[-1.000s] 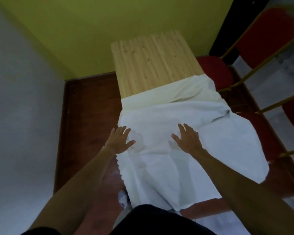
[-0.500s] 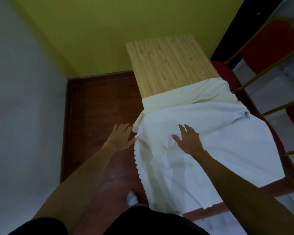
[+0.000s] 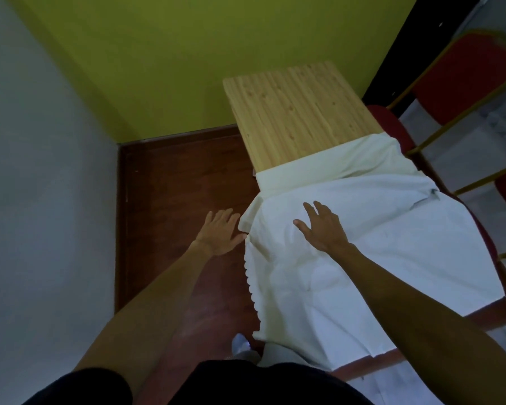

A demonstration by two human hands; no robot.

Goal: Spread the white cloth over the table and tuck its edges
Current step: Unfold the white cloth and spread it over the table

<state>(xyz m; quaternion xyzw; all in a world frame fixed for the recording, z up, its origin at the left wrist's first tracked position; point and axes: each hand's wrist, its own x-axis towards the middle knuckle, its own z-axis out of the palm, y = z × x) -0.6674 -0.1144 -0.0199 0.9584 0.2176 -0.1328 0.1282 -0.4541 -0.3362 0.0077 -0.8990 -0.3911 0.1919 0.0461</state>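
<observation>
The white cloth point(image 3: 377, 258) lay over the near part of the table point(image 3: 298, 112), and the far part showed bare pale wood. Along the cloth's far edge ran a folded band, creamier in tone. The right hand point(image 3: 323, 226) was down flat on the cloth near its left side, fingers straight and spread, gripping nothing. The left hand point(image 3: 219, 232) hung out over the red-brown floor point(image 3: 173, 185) just beside the cloth's left edge, fingers straight and close together, thumb tip at the fabric (touching or a hair off, I could not tell). That left edge was scalloped and hung down the table's side, ending near a white shoe point(image 3: 240, 343). On the right the cloth draped toward red chairs point(image 3: 462, 80) with yellow frames. A green wall point(image 3: 187, 54) stood beyond the table.
</observation>
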